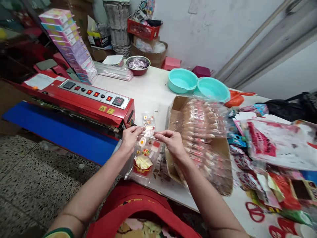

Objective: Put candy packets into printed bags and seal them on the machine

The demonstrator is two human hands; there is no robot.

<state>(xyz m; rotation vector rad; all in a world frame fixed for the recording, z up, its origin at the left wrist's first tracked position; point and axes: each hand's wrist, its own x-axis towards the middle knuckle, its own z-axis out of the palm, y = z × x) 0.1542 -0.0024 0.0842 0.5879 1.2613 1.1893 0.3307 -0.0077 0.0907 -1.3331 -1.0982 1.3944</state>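
A clear plastic bag (153, 158) hangs from both my hands at the table's front edge. Inside it are small food-shaped pieces, among them a fried egg and a red cup of yellow fries. My left hand (131, 137) pinches the bag's upper edge on the left. On the right, my right hand (171, 140) pinches the same edge between thumb and fingers. Beyond the bag's top edge, a printed strip with similar egg pictures (148, 118) shows; whether it belongs to the bag I cannot tell. Close to my right hand stands an open cardboard box (174, 110) of wrapped, brownish packets (198, 120).
To the left is a red sealing machine (106, 107) with lit switches and a blue belt (61, 129). Stacked boxes (74, 49) rise behind it. Farther back are a metal bowl (138, 64) and two turquoise basins (182, 81). Red scissors (255, 212) and packaging lie right.
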